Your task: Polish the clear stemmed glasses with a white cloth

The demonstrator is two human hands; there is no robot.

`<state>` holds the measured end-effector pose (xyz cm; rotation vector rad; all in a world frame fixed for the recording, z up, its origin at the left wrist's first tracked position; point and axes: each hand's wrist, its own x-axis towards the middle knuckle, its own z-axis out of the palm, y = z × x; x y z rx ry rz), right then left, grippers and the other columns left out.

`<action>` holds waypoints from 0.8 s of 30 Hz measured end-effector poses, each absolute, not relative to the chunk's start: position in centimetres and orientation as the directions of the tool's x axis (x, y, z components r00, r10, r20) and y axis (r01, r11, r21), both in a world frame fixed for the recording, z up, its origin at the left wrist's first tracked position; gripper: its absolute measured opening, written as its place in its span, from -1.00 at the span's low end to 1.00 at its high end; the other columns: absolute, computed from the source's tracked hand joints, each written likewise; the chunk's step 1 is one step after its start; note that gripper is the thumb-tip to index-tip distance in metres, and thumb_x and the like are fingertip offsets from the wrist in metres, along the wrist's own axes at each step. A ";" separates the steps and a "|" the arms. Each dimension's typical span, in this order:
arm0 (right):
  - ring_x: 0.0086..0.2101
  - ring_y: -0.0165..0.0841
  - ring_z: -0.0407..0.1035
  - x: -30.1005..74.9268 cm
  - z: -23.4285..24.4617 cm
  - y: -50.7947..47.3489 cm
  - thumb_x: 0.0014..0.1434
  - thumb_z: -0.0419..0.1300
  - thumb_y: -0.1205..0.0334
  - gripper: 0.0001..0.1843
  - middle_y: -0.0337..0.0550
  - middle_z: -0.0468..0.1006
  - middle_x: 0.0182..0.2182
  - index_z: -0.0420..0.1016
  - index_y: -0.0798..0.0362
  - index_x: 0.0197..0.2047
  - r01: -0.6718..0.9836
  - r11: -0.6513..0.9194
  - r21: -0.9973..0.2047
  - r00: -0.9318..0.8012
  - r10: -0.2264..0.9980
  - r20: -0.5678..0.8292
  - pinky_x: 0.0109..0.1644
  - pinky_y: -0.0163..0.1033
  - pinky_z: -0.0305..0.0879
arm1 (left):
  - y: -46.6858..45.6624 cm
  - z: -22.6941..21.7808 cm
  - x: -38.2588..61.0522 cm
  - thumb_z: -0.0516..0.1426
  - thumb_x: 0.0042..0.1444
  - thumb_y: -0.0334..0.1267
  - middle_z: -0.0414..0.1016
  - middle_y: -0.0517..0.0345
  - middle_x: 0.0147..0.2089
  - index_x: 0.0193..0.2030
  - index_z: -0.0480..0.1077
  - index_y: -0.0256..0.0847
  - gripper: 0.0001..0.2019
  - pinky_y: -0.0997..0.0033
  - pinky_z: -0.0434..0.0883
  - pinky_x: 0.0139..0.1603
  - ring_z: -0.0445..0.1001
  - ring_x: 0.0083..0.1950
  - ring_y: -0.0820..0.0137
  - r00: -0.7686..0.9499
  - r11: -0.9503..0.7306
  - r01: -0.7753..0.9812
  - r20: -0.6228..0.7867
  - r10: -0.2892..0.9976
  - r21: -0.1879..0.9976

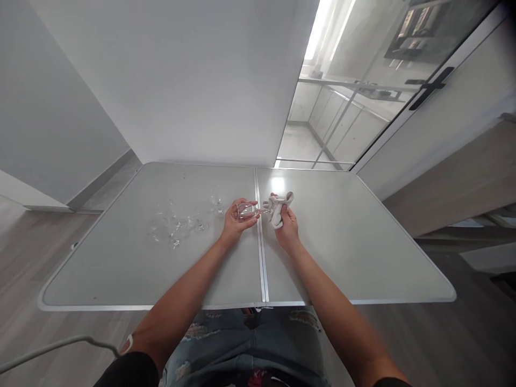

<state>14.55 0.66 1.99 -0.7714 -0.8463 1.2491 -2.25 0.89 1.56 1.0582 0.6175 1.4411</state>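
Observation:
My left hand (pixel 236 220) is closed round the bowl of a clear stemmed glass (pixel 245 211), held on its side above the middle seam of the grey folding table (pixel 342 242). My right hand (pixel 287 226) grips a crumpled white cloth (pixel 279 207) that is pressed against the stem end of that glass. Both hands hover close together a little above the tabletop.
Several more clear stemmed glasses (pixel 175 226) stand in a cluster on the left half of the table, with another glass (pixel 217 204) just left of my left hand. A white wall stands behind the table, a glass door at the back right. A grey cable (pixel 60 344) runs at the lower left.

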 end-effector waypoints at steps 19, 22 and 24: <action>0.13 -0.11 0.46 14.2 1.6 0.5 0.23 0.27 -0.18 -0.51 0.00 0.64 0.02 0.60 0.01 0.04 -0.446 0.018 -0.895 -0.011 1.000 0.026 0.25 0.01 0.37 | 1.3 1.6 -2.3 0.49 -0.12 -0.22 0.58 -0.01 0.10 0.04 0.31 -0.11 -0.38 -0.03 0.53 0.19 0.66 -0.02 0.20 -0.031 -0.259 -0.473 0.278 0.960 0.842; 0.20 -0.17 0.40 14.3 2.1 0.2 0.29 0.22 -0.14 -0.53 -0.04 0.59 0.11 0.57 -0.02 0.11 -0.441 0.129 -0.888 0.048 0.992 0.120 0.28 -0.02 0.34 | 1.3 1.6 -2.2 0.49 -0.12 -0.23 0.58 0.02 0.08 0.03 0.31 -0.11 -0.39 0.00 0.54 0.19 0.66 -0.04 0.24 -0.047 -0.270 -0.469 0.282 0.958 0.841; 0.22 -0.21 0.38 14.5 2.2 0.1 0.32 0.19 -0.13 -0.55 -0.09 0.57 0.14 0.56 -0.06 0.13 -0.440 0.147 -0.886 0.065 0.989 0.132 0.29 -0.07 0.33 | 1.2 1.5 -2.2 0.50 -0.13 -0.23 0.59 0.03 0.05 0.03 0.32 -0.12 -0.38 0.01 0.55 0.16 0.67 -0.05 0.23 -0.001 -0.243 -0.468 0.275 0.962 0.850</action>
